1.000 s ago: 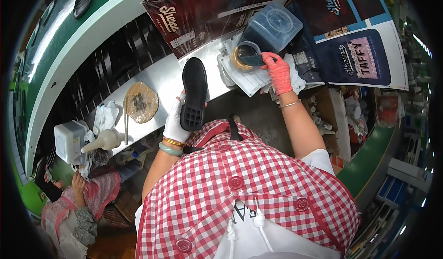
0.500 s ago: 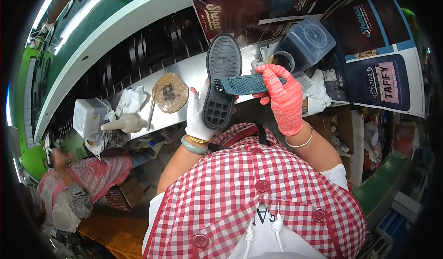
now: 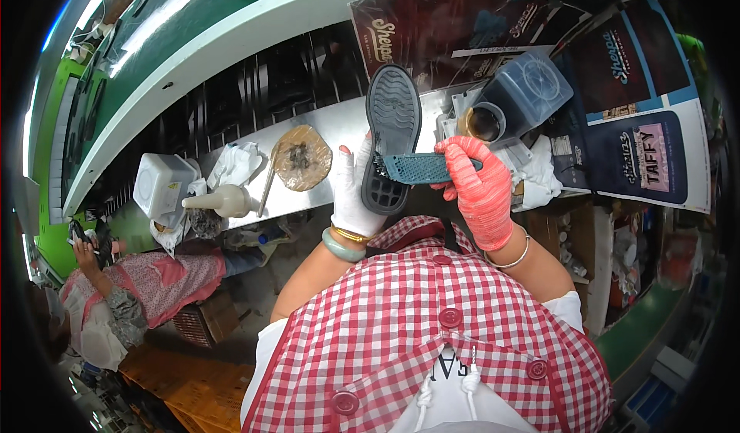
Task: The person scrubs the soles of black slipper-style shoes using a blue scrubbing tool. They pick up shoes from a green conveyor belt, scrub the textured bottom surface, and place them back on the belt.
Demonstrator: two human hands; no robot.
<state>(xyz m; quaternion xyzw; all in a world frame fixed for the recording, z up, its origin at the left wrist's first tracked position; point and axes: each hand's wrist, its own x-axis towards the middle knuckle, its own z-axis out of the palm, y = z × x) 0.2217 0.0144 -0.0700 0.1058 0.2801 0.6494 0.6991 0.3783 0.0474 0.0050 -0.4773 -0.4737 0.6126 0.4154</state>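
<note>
The white-gloved left hand (image 3: 354, 202) has the black sole (image 3: 395, 113), its grip curled about the lower half, some fingers hidden behind. From that grip, the sole's long axis runs up and away; the left is nearer. Over on the coral-gloved right hand (image 3: 479, 194), the grip's pinched tight on a blue-green textured strip (image 3: 420, 168), pointing leftward across the sole, far end at its surface! Beyond the right grip, maroon (image 3: 432, 28) and navy printed sheets (image 3: 617, 159) carry pale, readable lettering.
</note>
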